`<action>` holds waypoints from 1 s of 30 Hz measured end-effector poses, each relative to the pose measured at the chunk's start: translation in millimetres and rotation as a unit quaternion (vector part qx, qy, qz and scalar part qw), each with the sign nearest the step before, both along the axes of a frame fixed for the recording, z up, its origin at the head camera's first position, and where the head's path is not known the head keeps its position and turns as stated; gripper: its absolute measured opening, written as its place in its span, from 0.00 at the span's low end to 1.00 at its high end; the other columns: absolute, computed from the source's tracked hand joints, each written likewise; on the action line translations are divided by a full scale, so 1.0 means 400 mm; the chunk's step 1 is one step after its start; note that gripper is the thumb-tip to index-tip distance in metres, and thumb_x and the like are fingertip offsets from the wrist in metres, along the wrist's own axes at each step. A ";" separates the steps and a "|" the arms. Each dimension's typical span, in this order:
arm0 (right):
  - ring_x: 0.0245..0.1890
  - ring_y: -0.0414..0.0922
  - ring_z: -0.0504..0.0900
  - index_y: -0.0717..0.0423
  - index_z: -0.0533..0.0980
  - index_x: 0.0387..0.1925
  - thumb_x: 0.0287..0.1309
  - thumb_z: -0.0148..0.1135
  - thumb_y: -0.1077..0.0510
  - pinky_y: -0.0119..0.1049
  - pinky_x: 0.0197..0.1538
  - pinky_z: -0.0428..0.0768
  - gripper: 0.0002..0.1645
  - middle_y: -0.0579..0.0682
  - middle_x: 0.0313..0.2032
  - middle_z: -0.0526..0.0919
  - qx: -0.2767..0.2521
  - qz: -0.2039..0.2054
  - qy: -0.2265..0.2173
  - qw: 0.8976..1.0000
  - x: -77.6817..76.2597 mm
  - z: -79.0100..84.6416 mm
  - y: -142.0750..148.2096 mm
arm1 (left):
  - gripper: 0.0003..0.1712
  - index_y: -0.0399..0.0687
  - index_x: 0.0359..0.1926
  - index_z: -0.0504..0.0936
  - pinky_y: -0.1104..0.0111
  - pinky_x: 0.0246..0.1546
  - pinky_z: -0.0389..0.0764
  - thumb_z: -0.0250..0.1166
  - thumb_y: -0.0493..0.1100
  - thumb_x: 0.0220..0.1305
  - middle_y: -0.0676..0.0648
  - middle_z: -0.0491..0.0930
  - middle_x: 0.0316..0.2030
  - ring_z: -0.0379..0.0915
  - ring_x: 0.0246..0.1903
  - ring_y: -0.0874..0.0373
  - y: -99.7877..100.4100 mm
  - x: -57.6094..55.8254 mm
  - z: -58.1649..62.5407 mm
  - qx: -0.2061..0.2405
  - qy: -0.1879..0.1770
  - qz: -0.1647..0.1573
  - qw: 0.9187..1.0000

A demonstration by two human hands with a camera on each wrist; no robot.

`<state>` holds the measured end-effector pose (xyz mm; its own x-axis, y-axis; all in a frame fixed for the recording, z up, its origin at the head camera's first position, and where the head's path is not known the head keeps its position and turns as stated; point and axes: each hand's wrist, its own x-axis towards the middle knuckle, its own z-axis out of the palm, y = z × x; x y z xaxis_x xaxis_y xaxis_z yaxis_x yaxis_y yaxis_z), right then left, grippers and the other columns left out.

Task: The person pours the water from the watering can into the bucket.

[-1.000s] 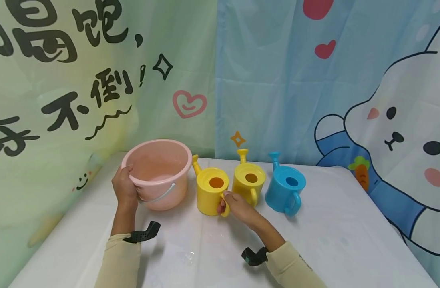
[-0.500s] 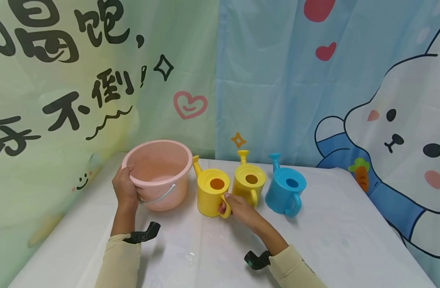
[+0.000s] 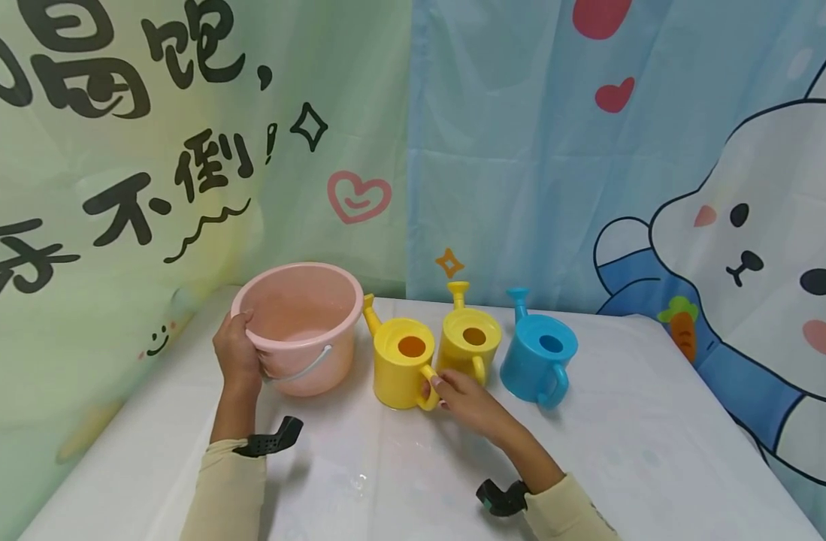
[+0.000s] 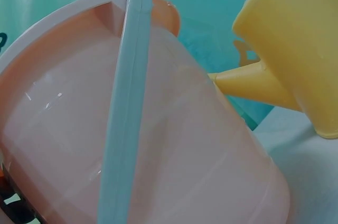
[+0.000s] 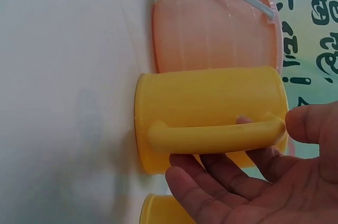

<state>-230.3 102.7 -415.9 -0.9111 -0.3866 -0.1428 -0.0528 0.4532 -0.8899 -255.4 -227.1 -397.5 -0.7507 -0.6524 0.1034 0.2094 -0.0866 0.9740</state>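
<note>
My left hand [image 3: 238,349] grips the left rim of a pink bucket [image 3: 334,353], thumb over the edge. The bucket's pale bail handle [image 4: 124,113] hangs down its front. Beside the bucket stands a yellow watering can [image 3: 394,383], upright, its spout [image 4: 259,82] pointing toward the bucket. At this can's handle [image 5: 216,138] is my right hand [image 3: 473,406], palm opened out and fingers loosely bent. The thumb meets the handle's upper end, and the index fingertip shows on the far side, through the loop.
A second yellow watering can [image 3: 461,352] stands just behind the right hand, and a blue watering can [image 3: 531,368] is to its right. All rest on a white-covered table [image 3: 629,421]. A printed curtain [image 3: 507,150] hangs along the back.
My right hand has slid slightly right and its fingers have loosened round the yellow can's handle. The left hand and bucket have stayed put.
</note>
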 end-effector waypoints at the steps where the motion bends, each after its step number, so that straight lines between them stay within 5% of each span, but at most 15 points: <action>1: 0.43 0.50 0.70 0.59 0.70 0.44 0.63 0.42 0.46 0.45 0.48 0.70 0.22 0.53 0.40 0.74 -0.001 -0.001 -0.001 1.000 0.002 0.001 0.003 | 0.20 0.41 0.50 0.75 0.60 0.51 0.64 0.47 0.45 0.61 0.44 0.72 0.50 0.66 0.49 0.50 0.000 0.000 0.000 0.001 0.001 0.000 1.000; 20: 0.46 0.50 0.73 0.58 0.70 0.48 0.62 0.44 0.47 0.46 0.48 0.70 0.22 0.52 0.44 0.77 -0.016 -0.012 0.030 0.999 0.047 0.039 0.092 | 0.20 0.39 0.48 0.75 0.61 0.50 0.65 0.48 0.45 0.60 0.44 0.74 0.49 0.67 0.47 0.50 0.000 0.001 0.009 -0.002 -0.001 0.011 1.000; 30: 0.42 0.49 0.76 0.62 0.70 0.45 0.62 0.44 0.48 0.40 0.45 0.73 0.22 0.56 0.41 0.77 -0.060 -0.098 0.075 0.991 0.046 0.068 0.170 | 0.21 0.39 0.49 0.75 0.59 0.50 0.64 0.47 0.46 0.61 0.44 0.73 0.49 0.66 0.48 0.49 0.002 0.003 0.004 -0.002 -0.001 0.004 1.000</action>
